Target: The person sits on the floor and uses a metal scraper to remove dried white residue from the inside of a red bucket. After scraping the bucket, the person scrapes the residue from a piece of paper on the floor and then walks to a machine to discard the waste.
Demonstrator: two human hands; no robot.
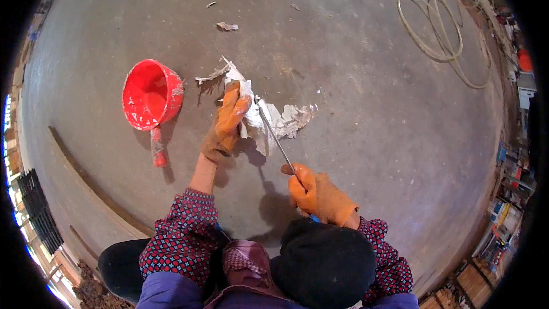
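Note:
My left hand [229, 120], in an orange work glove, is closed on a ragged, white-coated piece [251, 111] with torn, flaky edges; its kind I cannot make out. In my right hand [320, 194], also gloved in orange, is a long thin metal tool [277, 140]. A bit of blue shows below that fist, perhaps its handle. The tool's far end meets the white surface beside my left fingers. Left of my left hand stands a red plastic dipper [174, 94], smeared with white inside and on its handle.
Small flakes [227, 26] lie on the grey concrete floor [354, 40] beyond the piece. A coiled pale hose [440, 54] lies at the far right. Clutter [503, 217] lines the right edge. A long curved strip [94, 186] and a black slatted object [40, 210] are at the left.

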